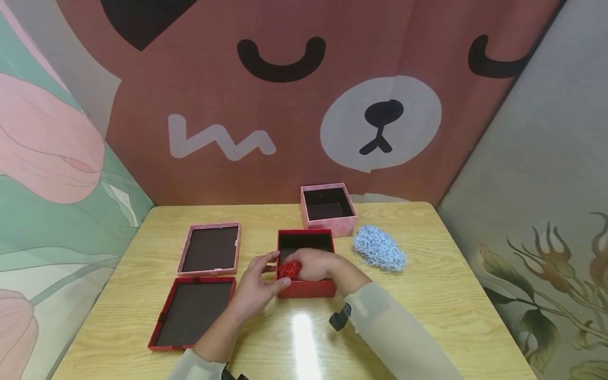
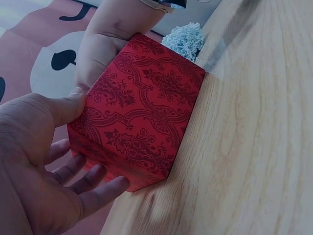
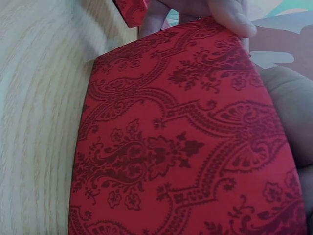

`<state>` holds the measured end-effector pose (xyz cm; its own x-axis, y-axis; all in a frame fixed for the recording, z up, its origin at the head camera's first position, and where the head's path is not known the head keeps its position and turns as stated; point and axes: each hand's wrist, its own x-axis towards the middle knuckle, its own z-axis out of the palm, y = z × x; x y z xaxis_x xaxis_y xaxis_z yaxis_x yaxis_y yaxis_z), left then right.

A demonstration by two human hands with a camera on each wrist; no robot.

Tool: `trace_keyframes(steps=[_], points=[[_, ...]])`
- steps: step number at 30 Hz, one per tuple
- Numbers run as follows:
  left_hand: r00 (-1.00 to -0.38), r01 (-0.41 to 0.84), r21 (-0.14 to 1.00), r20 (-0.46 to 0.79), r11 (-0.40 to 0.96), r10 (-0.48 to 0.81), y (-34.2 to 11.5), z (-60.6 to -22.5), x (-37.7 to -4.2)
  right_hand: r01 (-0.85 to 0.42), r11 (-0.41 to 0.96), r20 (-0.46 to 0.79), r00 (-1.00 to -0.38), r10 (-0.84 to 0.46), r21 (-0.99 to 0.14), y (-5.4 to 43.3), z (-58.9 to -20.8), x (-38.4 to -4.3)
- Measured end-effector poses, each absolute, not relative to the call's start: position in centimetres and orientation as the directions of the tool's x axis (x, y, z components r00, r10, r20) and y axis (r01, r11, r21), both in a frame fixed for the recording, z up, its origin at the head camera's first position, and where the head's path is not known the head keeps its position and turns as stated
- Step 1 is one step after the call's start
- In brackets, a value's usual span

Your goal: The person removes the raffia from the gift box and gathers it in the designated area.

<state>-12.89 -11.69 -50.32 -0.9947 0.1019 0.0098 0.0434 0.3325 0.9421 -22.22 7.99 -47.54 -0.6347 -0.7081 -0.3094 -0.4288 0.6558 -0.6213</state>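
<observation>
A red patterned box [image 1: 306, 289], lidless with a dark inside, stands upright on the table. My left hand [image 1: 258, 287] holds its left front corner, the thumb over the front rim and the fingers along the left side. In the left wrist view, the left hand's fingertips [image 2: 115, 188] lie against the box wall. My right hand [image 1: 315, 264] reaches down into the box, its fingers around a clump of red shredded paper [image 1: 290, 270]. The right fingertips are hidden by the clump and the wall. In the right wrist view, the box's front [image 3: 181, 132] covers most of that hand.
A pink open box [image 1: 339, 227] stands behind the red one. Light blue shredded paper [image 1: 379, 248] lies at the right. On the left, a pink lid [image 1: 211, 248] and a red lid [image 1: 195, 314] lie with their dark insides up. A printed curtain [image 1: 294, 105] hangs behind the table.
</observation>
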Motion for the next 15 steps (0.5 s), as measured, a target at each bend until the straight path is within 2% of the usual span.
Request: trace_keyframes(steps=[9,15], points=[[-0.994,0.027,0.940,-0.011,0.340,0.109,-11.9,-50.3,-13.1,-0.455,0.580,-0.242,-0.606,-0.758,-0.676,8.7,-46.5,-22.2],[-0.993,0.002,0.946,-0.037,0.323,0.116,-12.0,-50.1,-13.2,-0.408,0.527,-0.213,-0.604,-0.768,-0.746,9.3,-46.1,-22.3]])
